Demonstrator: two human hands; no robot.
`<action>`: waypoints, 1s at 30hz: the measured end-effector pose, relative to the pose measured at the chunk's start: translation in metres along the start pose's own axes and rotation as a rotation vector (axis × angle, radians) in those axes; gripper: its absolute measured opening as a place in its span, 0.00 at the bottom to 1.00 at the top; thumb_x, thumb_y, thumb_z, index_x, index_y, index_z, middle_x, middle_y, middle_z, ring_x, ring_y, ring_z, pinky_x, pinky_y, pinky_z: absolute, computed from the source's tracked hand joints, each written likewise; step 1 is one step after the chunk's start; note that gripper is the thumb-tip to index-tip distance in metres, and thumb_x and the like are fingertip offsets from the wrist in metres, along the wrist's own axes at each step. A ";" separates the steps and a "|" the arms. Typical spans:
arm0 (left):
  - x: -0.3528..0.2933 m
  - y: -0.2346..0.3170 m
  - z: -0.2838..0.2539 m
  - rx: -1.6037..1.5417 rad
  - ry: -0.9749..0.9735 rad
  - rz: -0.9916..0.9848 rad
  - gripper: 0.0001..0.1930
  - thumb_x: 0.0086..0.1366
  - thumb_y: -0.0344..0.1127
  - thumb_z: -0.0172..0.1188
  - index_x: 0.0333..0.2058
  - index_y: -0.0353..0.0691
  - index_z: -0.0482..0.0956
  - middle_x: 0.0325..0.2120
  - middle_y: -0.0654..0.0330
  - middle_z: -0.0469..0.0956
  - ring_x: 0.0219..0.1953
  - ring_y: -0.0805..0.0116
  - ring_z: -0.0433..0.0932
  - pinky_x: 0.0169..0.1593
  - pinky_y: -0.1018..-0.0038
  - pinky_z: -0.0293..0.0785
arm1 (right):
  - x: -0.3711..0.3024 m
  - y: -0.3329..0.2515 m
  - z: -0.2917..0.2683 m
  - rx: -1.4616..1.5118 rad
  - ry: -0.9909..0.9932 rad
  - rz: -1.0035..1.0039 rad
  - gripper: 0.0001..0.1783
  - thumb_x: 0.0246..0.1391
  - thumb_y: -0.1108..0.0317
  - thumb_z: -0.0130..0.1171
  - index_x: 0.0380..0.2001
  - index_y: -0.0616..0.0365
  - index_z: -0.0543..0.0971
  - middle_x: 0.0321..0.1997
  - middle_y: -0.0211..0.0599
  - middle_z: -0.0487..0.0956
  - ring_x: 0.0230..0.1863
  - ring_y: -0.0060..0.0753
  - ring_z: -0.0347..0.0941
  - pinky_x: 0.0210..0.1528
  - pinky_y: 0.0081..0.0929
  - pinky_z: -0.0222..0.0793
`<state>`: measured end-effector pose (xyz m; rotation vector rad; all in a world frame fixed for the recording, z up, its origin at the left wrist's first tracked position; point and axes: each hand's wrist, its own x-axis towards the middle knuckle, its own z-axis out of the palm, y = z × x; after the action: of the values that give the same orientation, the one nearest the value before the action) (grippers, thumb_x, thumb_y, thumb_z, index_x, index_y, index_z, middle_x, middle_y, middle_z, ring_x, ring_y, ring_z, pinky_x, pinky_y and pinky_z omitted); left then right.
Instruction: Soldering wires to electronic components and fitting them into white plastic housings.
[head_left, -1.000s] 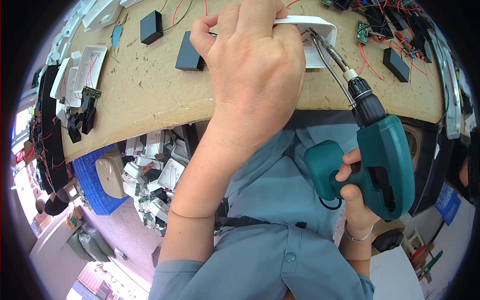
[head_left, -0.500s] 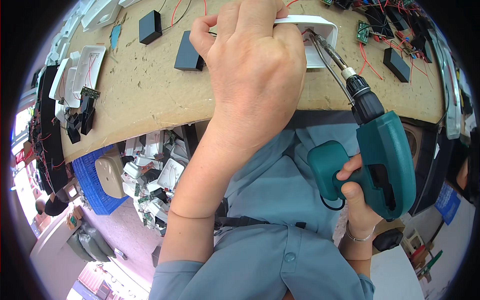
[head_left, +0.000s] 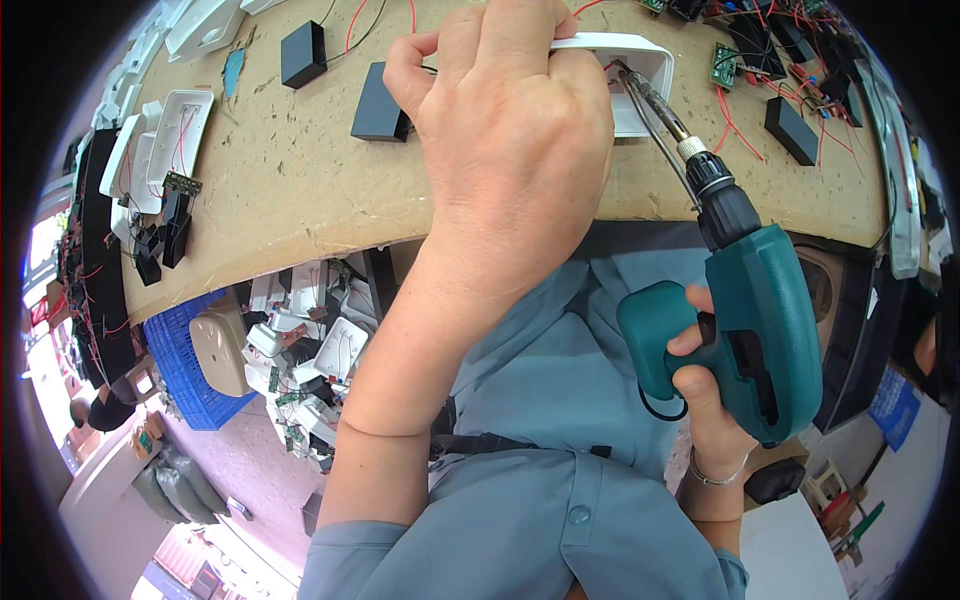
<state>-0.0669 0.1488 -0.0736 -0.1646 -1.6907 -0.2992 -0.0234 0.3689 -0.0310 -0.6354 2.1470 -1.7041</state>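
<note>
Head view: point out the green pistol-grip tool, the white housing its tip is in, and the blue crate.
Green pistol-grip tool (head_left: 775, 300): head view, upper body.
White housing (head_left: 650, 62): head view, inner wall.
Blue crate (head_left: 184, 382): head view, side wall.

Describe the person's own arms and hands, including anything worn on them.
The left hand and right hand wear no gloves. A thin, silver-coloured bracelet circles the right wrist; the left wrist shows none. The forearms are uncovered, and the short sleeves are plain blue-grey, matching the buttoned top.
</note>
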 end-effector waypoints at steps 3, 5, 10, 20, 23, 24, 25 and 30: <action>-0.002 0.001 -0.003 -0.005 -0.023 -0.021 0.05 0.41 0.24 0.55 0.17 0.37 0.67 0.28 0.58 0.68 0.31 0.63 0.66 0.37 0.67 0.54 | -0.005 0.001 -0.005 -0.023 -0.051 0.085 0.17 0.39 0.63 0.65 0.31 0.60 0.73 0.29 0.30 0.73 0.30 0.24 0.68 0.33 0.20 0.64; -0.002 0.001 -0.004 -0.022 -0.037 -0.039 0.05 0.41 0.24 0.55 0.17 0.37 0.67 0.28 0.58 0.68 0.31 0.63 0.66 0.37 0.67 0.54 | -0.010 0.006 -0.006 -0.049 -0.062 0.131 0.39 0.37 0.58 0.66 0.50 0.66 0.62 0.48 0.50 0.69 0.31 0.23 0.70 0.38 0.21 0.66; -0.001 0.001 -0.002 0.031 -0.022 -0.011 0.04 0.41 0.24 0.55 0.17 0.37 0.68 0.28 0.59 0.68 0.31 0.63 0.66 0.37 0.67 0.54 | -0.012 0.007 -0.007 -0.050 -0.053 0.132 0.40 0.35 0.57 0.67 0.50 0.66 0.62 0.47 0.50 0.70 0.30 0.22 0.70 0.37 0.20 0.66; -0.002 0.001 -0.004 0.064 -0.028 -0.009 0.04 0.41 0.24 0.54 0.17 0.37 0.67 0.28 0.59 0.68 0.30 0.63 0.66 0.36 0.67 0.54 | -0.009 0.006 -0.004 -0.029 -0.050 0.159 0.40 0.35 0.56 0.67 0.50 0.65 0.63 0.47 0.48 0.70 0.30 0.21 0.69 0.37 0.19 0.66; -0.005 0.003 -0.006 0.010 -0.096 -0.115 0.04 0.41 0.24 0.54 0.17 0.37 0.67 0.28 0.59 0.68 0.30 0.63 0.66 0.36 0.67 0.54 | -0.008 0.007 -0.004 -0.040 -0.056 0.133 0.40 0.35 0.56 0.67 0.50 0.65 0.63 0.47 0.47 0.70 0.30 0.21 0.69 0.37 0.19 0.66; -0.002 0.001 -0.004 0.047 -0.060 -0.056 0.04 0.41 0.24 0.54 0.17 0.37 0.67 0.28 0.59 0.68 0.30 0.63 0.66 0.36 0.67 0.54 | -0.008 0.007 -0.004 -0.040 -0.057 0.133 0.40 0.35 0.56 0.67 0.50 0.65 0.63 0.47 0.47 0.70 0.30 0.21 0.69 0.37 0.19 0.66; 0.000 0.000 -0.002 0.084 -0.023 0.002 0.05 0.41 0.24 0.54 0.17 0.37 0.67 0.28 0.59 0.68 0.30 0.63 0.66 0.36 0.67 0.54 | -0.009 0.007 -0.004 -0.040 -0.051 0.130 0.40 0.35 0.56 0.67 0.50 0.65 0.62 0.47 0.47 0.70 0.30 0.21 0.69 0.37 0.19 0.66; 0.001 0.000 -0.002 0.089 -0.030 0.010 0.05 0.41 0.24 0.54 0.17 0.37 0.67 0.28 0.59 0.68 0.30 0.63 0.66 0.36 0.67 0.54 | -0.011 0.008 -0.006 -0.037 -0.043 0.113 0.41 0.35 0.57 0.67 0.50 0.65 0.62 0.47 0.48 0.70 0.30 0.21 0.69 0.36 0.19 0.66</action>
<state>-0.0648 0.1485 -0.0725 -0.1120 -1.7291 -0.2152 -0.0182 0.3808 -0.0375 -0.5451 2.1463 -1.5811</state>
